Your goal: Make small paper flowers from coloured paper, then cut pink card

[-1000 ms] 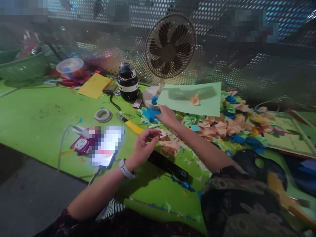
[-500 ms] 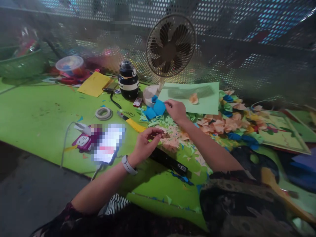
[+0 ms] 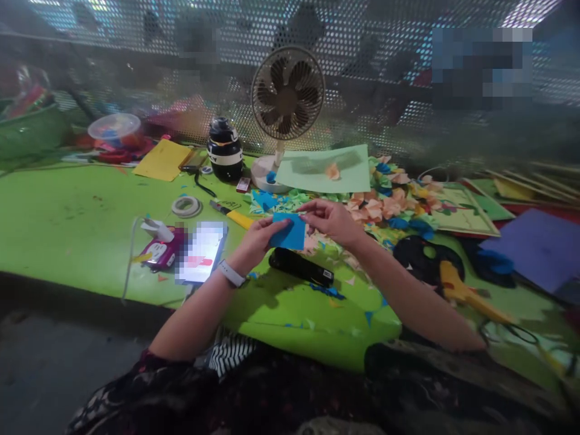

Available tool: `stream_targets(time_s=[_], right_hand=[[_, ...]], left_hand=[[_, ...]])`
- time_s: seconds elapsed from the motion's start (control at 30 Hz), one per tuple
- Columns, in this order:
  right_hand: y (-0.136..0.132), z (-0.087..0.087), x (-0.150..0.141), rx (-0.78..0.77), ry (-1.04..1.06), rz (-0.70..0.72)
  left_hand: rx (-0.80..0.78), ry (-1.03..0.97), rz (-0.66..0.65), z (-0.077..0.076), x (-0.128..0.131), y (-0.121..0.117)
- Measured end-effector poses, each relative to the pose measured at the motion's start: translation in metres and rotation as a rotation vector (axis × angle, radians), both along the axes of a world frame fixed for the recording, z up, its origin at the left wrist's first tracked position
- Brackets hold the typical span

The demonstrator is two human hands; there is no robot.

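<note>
Together, both hands held one small blue paper square point(image 3: 289, 232) just above the green table point(image 3: 72, 223), a little in from its near edge: the left hand point(image 3: 257, 239) pinched the square's left edge between thumb and fingers, and the right hand point(image 3: 332, 219) pinched its upper right corner, fingers closed on the paper. Directly under the square lay a black stapler point(image 3: 301, 267), set slantwise and close to the left wrist with its white watch point(image 3: 231, 273). Left of the left hand lay a lit phone point(image 3: 202, 251) beside a pink power strip point(image 3: 159, 252), both near the table's front edge, and beyond them a roll of tape point(image 3: 186, 206) stood apart on a broad bare stretch of green that ran off to the left. Behind the hands the room was tight: a yellow cutter point(image 3: 235, 216), loose blue paper pieces point(image 3: 264, 200), a heap of folded paper flowers point(image 3: 385, 205) touching a pale green sheet point(image 3: 324, 172), the base of a small fan point(image 3: 287, 99) and a black jar point(image 3: 223, 150) stood crowded toward the mesh wall. To the right of the right forearm lay a glue gun point(image 3: 466, 292) and a purple sheet point(image 3: 539, 244); scraps of cut paper dotted the strip between the stapler and the near edge
</note>
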State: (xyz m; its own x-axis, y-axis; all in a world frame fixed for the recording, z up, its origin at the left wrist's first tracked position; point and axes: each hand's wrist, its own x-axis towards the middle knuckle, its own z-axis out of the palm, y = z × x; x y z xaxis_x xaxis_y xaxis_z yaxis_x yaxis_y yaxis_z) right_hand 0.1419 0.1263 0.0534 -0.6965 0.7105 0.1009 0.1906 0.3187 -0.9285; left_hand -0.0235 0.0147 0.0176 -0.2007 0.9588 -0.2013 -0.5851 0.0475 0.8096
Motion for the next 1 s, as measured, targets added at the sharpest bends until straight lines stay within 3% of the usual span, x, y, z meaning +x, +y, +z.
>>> stream_targets(time_s=[0.13, 0.23, 0.3, 0.4, 0.53, 0.67, 0.83, 1.0], right_hand=[[-0.022, -0.005, 0.023, 0.377, -0.043, -0.111], [-0.034, -0.009, 0.037, 0.679, -0.130, -0.035], [-0.041, -0.015, 0.039, 0.756, -0.138, 0.006], [-0.051, -0.027, 0.035, 0.674, 0.014, -0.105], [-0.061, -0.039, 0.027, 0.318, 0.227, -0.270], [-0.069, -0.039, 0.027, 0.056, 0.236, -0.317], [-0.073, -0.036, 0.027, 0.010, 0.270, -0.279], [-0.075, -0.033, 0.026, -0.014, 0.268, -0.296]], left_hand=[[-0.041, 0.002, -0.028, 0.001, 0.002, -0.002], [-0.020, -0.013, -0.056, 0.006, 0.004, -0.004], [0.014, 0.002, -0.119, 0.008, 0.006, -0.006], [0.057, 0.008, -0.162, 0.009, 0.008, -0.009], [0.110, -0.018, -0.178, 0.007, 0.013, -0.013], [0.164, -0.014, -0.179, 0.005, 0.020, -0.017], [0.203, 0.144, -0.160, 0.005, 0.027, -0.020], [0.235, 0.173, -0.179, 0.004, 0.028, -0.019]])
